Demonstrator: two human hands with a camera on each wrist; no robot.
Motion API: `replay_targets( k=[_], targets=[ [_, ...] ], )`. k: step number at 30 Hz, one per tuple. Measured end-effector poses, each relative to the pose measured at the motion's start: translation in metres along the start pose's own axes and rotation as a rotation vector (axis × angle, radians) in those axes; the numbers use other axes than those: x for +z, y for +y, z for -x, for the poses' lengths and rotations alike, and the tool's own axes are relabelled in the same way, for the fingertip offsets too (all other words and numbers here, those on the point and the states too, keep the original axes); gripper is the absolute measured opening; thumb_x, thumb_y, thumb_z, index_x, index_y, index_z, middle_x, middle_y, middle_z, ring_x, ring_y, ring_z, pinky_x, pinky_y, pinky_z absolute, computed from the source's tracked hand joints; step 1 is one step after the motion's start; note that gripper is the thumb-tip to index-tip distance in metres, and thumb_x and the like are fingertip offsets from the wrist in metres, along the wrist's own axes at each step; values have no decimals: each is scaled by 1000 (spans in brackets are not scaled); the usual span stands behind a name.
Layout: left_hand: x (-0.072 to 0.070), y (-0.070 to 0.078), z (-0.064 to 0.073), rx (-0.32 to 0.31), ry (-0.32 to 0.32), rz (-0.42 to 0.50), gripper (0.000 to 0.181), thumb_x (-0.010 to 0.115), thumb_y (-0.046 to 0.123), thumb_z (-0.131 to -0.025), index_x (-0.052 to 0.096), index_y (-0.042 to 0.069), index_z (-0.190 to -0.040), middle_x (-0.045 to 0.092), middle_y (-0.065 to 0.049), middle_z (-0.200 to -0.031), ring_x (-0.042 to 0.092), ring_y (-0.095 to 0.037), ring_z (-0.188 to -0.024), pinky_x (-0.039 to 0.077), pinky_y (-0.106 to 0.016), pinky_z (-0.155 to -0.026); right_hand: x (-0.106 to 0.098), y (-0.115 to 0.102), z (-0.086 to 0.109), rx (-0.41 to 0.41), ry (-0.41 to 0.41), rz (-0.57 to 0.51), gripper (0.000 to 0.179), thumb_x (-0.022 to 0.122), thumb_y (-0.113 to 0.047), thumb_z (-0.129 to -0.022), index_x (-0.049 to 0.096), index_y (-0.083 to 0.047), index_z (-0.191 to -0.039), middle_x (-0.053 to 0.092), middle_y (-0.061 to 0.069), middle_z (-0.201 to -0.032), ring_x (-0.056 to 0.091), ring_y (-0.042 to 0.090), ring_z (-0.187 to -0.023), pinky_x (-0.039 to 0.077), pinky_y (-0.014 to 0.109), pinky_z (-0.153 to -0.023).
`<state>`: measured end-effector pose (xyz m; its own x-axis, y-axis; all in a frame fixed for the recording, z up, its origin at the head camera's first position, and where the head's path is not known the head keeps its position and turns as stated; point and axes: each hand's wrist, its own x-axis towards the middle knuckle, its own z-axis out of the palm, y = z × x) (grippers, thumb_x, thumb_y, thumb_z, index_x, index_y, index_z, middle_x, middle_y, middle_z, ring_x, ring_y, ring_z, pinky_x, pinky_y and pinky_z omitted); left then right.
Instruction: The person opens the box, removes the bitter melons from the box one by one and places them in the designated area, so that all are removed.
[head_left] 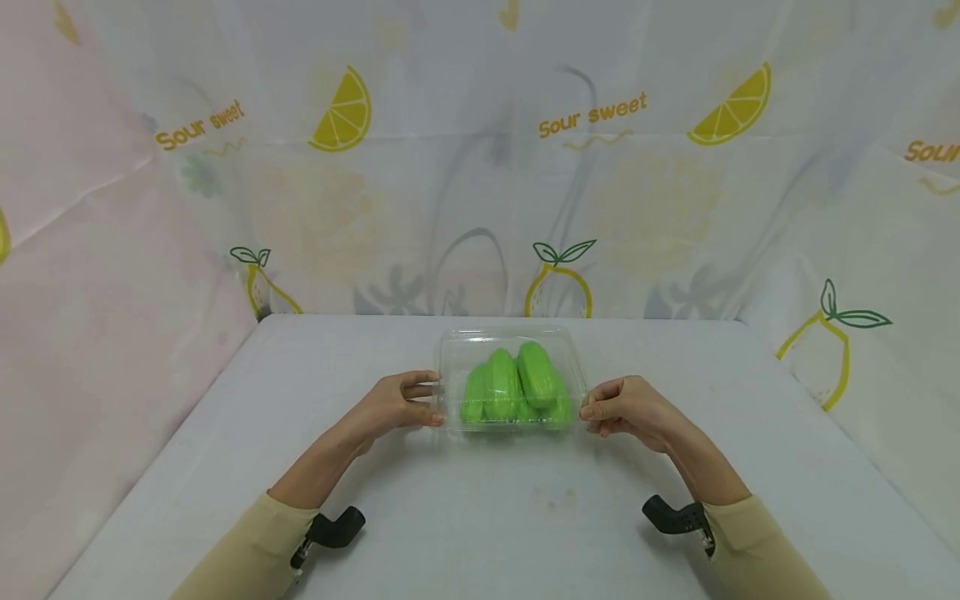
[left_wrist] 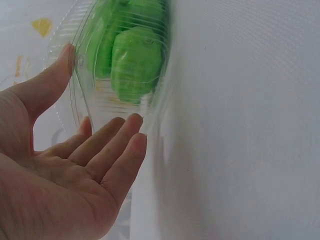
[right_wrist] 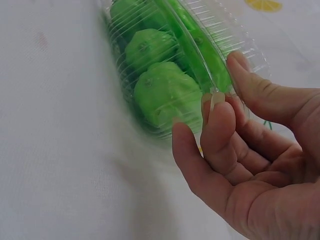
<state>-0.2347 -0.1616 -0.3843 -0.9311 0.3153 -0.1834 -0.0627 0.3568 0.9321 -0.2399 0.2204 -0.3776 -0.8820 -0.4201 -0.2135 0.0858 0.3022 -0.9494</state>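
Observation:
A clear plastic clamshell box (head_left: 450, 350) stands on the white table with several light-green, ridged, oblong vegetables (head_left: 501, 387) inside. At the box's left end is my left hand (head_left: 397, 402), its thumb against the rim and its fingers extended along the side. The left wrist view shows that palm (left_wrist: 65, 180) facing up, fingertips right at the box wall. My right hand (head_left: 626, 410) has curled fingers at the front right corner. In the right wrist view, its thumb (right_wrist: 247, 80) and bent index finger (right_wrist: 220, 125) pinch the rim where lid and base meet.
The white table (head_left: 510, 525) stretches out in front of the box and to both sides. A lemon-printed cloth (head_left: 465, 192) hangs behind the table's far edge and along its sides. A black camera mount (head_left: 337, 529) sticks out from the left sleeve, another (head_left: 675, 517) from the right.

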Motion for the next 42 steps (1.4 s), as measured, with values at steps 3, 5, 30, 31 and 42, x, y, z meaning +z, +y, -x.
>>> replay_targets(
  k=[3,5,30,31,42],
  targets=[
    [1,0,-1,7,10,-18,73,80,16,-84,44,4,-146,51,-23,-146,60,-33,-125,56,-37,-97,0,0,1,4,0,-6,9,73,-12,-88,69,-5,-82,66,0,-74,60,12,-66,56,28,-65],
    [1,-1,-1,13,12,-32,73,80,17,-83,45,4,-146,52,-21,-145,58,-34,-128,55,-38,-98,0,0,1,7,-1,-11,10,72,-12,-89,69,-6,-82,66,0,-74,60,13,-66,56,28,-65],
    [1,3,2,6,92,-114,58,84,22,-79,62,3,-130,69,-11,-111,67,-14,-91,56,-32,-82,0,0,-1,29,11,-21,10,74,-13,-88,68,-6,-83,66,1,-77,63,13,-64,61,36,-78],
    [0,3,2,2,93,-114,57,83,22,-79,63,4,-129,69,-10,-107,66,-12,-89,56,-32,-81,0,0,-1,29,10,-21,11,74,-13,-88,68,-6,-83,66,1,-77,63,13,-64,61,37,-78],
    [1,4,3,-28,94,-95,55,85,22,-78,65,4,-126,69,-6,-100,65,-12,-87,56,-32,-81,1,0,-1,32,6,-11,10,73,-12,-88,68,-5,-84,67,3,-80,62,12,-63,61,36,-77]
  ],
)
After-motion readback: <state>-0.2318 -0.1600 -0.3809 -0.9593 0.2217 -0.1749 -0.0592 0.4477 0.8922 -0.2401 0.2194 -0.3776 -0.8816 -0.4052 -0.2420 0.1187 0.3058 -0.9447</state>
